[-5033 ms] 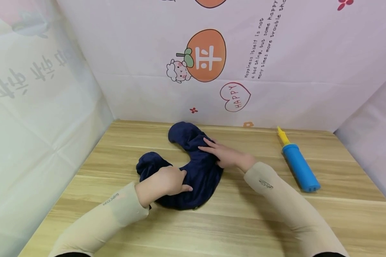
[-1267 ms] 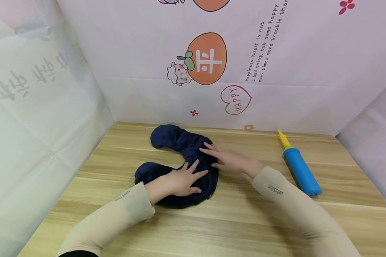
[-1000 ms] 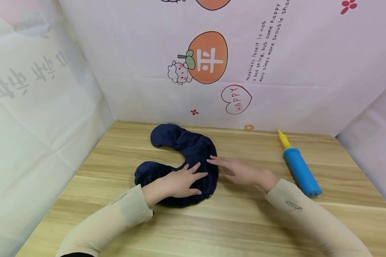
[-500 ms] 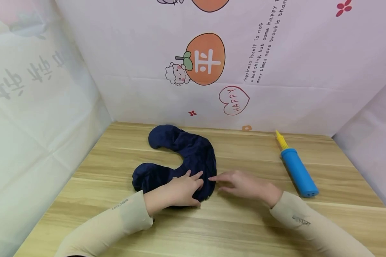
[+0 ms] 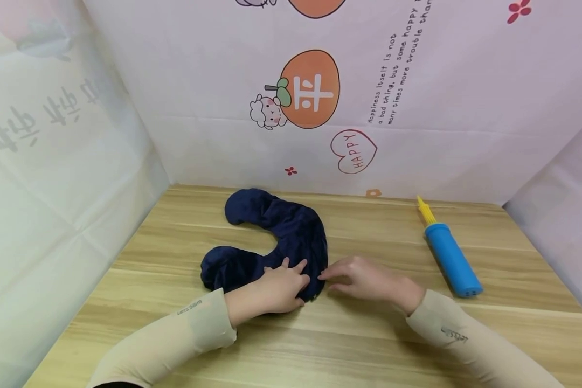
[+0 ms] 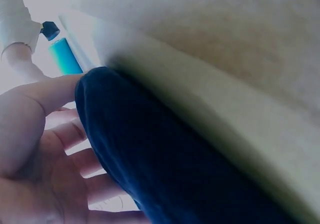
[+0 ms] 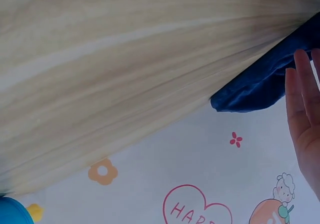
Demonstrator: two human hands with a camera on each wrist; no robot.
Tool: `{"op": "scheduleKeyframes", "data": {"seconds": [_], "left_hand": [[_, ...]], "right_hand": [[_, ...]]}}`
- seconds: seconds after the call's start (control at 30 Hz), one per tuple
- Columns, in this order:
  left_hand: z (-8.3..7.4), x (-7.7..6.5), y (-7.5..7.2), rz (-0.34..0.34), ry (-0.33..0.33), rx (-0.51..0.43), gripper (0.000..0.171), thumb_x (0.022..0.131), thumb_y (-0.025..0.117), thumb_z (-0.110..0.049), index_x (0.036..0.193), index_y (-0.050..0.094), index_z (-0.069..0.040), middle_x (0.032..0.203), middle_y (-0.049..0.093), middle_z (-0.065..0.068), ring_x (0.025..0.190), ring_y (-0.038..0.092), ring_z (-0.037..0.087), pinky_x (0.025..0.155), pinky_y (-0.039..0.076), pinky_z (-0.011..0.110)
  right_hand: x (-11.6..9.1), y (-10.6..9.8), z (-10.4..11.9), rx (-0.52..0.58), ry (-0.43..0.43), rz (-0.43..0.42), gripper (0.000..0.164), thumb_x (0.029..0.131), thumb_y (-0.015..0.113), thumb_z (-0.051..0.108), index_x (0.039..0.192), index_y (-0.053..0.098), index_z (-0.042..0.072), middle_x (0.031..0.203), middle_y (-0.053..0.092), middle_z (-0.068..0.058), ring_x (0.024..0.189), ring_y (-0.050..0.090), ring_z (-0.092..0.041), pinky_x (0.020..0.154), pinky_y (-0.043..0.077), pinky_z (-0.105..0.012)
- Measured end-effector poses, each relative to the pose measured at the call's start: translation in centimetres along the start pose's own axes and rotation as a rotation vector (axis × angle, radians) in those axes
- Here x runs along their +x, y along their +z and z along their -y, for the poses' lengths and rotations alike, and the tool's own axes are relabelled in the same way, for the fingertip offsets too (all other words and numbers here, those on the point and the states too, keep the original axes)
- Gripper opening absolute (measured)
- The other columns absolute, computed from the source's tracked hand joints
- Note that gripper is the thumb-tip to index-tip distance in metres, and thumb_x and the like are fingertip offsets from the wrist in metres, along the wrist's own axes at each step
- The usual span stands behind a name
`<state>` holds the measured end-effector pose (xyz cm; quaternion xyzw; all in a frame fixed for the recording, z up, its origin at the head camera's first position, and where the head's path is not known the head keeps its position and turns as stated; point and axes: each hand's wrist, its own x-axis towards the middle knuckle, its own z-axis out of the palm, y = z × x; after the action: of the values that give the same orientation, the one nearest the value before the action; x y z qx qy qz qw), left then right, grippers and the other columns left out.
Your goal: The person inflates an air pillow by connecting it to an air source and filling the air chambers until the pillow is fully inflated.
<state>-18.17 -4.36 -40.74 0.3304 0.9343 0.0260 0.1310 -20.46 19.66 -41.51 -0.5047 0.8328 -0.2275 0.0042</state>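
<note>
Across the wood-grain bench [image 5: 393, 345] lies a navy U-shaped pillow [image 5: 298, 223]; the left hand [image 5: 278, 288] rests on it, fingers loosely spread; the right hand [image 5: 364, 277] has shifted along its curved edge, seemingly centring work there; any pinch is unclear.

Wood-grain tabletop [image 5: 339, 350] below a white printed backdrop [image 5: 213, 75], apparently cloth

From above, the head view looks forward and down across the table [image 5: 368, 339]; both wrist views, close in and tilted, share its navy cushion [image 5: 296, 231] and blue pump [image 5: 453, 260]
</note>
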Motion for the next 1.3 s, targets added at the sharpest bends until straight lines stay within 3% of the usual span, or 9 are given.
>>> {"op": "scheduleKeyframes", "data": {"seconds": [0.07, 0.13, 0.23, 0.33, 0.4, 0.47, 0.57, 0.7, 1.3], "left_hand": [[0.2, 0.0, 0.1, -0.012, 0.006, -0.035, 0.017, 0.092, 0.079, -0.031, 0.088, 0.066, -0.020, 0.157, 0.044, 0.013, 0.135, 0.045, 0.053, 0.083, 0.049, 0.074], [0.4, 0.0, 0.0, -0.022, 0.011, -0.064, 0.026, 0.092, 0.078, -0.027, 0.076, 0.058, -0.021, 0.155, 0.046, 0.012, 0.134, 0.046, 0.053, 0.082, 0.052, 0.070], [0.6, 0.0, -0.1, -0.036, 0.021, -0.098, 0.030, 0.093, 0.076, -0.022, 0.072, 0.055, -0.021, 0.154, 0.048, 0.011, 0.133, 0.048, 0.052, 0.077, 0.056, 0.060], [0.9, 0.0, -0.2, -0.056, 0.053, -0.125, 0.031, 0.094, 0.074, -0.019, 0.071, 0.053, -0.019, 0.149, 0.053, 0.011, 0.124, 0.059, 0.045, 0.088, 0.056, 0.051], [1.2, -0.1, -0.3, -0.070, 0.083, -0.153, 0.031, 0.094, 0.074, -0.017, 0.072, 0.052, -0.017, 0.128, 0.069, 0.010, 0.103, 0.070, 0.033, 0.101, 0.050, 0.048], [1.5, -0.1, -0.4, -0.080, 0.105, -0.187, 0.030, 0.095, 0.073, -0.016, 0.073, 0.053, -0.018, 0.098, 0.074, 0.003, 0.076, 0.068, 0.019, 0.108, 0.045, 0.044], [2.0, -0.2, -0.6, -0.089, 0.117, -0.247, 0.028, 0.096, 0.073, -0.016, 0.075, 0.055, -0.019, 0.066, 0.055, -0.006, 0.056, 0.051, 0.009, 0.086, 0.053, 0.033], [2.3, -0.3, -0.8, -0.107, 0.117, -0.302, 0.027, 0.096, 0.073, -0.015, 0.076, 0.056, -0.020, 0.064, 0.047, -0.009, 0.055, 0.045, 0.008, 0.058, 0.041, 0.025], [3.0, -0.1, -1.3, -0.151, 0.099, -0.478, 0.025, 0.093, 0.075, -0.014, 0.075, 0.060, -0.018, 0.063, 0.055, -0.010, 0.054, 0.046, 0.008, 0.061, 0.041, 0.027]], "right_hand": [[0.0, 0.1, 0.2, -0.001, -0.001, -0.013, 0.029, 0.090, 0.079, 0.006, 0.119, 0.076, 0.005, 0.116, 0.075, -0.005, 0.106, 0.071, -0.018, 0.087, 0.057, -0.031], [-0.1, 0.2, 0.3, -0.006, 0.004, -0.024, 0.029, 0.090, 0.079, 0.006, 0.118, 0.076, 0.006, 0.115, 0.075, -0.005, 0.105, 0.071, -0.018, 0.086, 0.057, -0.030], [-0.1, 0.3, 0.6, -0.017, 0.016, -0.037, 0.029, 0.089, 0.080, 0.007, 0.118, 0.076, 0.006, 0.114, 0.075, -0.004, 0.105, 0.071, -0.018, 0.086, 0.057, -0.031], [-0.1, 0.4, 0.9, -0.037, 0.019, -0.052, 0.028, 0.089, 0.081, 0.010, 0.116, 0.077, 0.008, 0.115, 0.075, -0.003, 0.106, 0.070, -0.018, 0.087, 0.057, -0.033], [-0.1, 0.5, 1.1, -0.050, 0.014, -0.067, 0.027, 0.088, 0.082, 0.011, 0.115, 0.077, 0.009, 0.114, 0.074, -0.002, 0.106, 0.070, -0.018, 0.087, 0.057, -0.033], [0.0, 0.6, 1.3, -0.060, 0.006, -0.088, 0.025, 0.088, 0.083, 0.012, 0.112, 0.077, 0.010, 0.113, 0.074, -0.002, 0.105, 0.070, -0.017, 0.085, 0.058, -0.032], [0.2, 0.7, 1.5, -0.055, -0.002, -0.124, 0.018, 0.087, 0.083, 0.011, 0.104, 0.077, 0.011, 0.106, 0.073, 0.001, 0.097, 0.070, -0.012, 0.080, 0.058, -0.028], [0.4, 0.9, 1.8, -0.040, 0.021, -0.141, 0.014, 0.086, 0.085, 0.013, 0.095, 0.075, 0.012, 0.098, 0.071, 0.006, 0.088, 0.069, -0.008, 0.072, 0.057, -0.026], [1.7, 1.5, 3.0, -0.079, 0.167, -0.143, 0.018, 0.083, 0.088, 0.024, 0.086, 0.075, 0.012, 0.083, 0.073, 0.005, 0.072, 0.067, -0.006, 0.062, 0.052, -0.020]]}}
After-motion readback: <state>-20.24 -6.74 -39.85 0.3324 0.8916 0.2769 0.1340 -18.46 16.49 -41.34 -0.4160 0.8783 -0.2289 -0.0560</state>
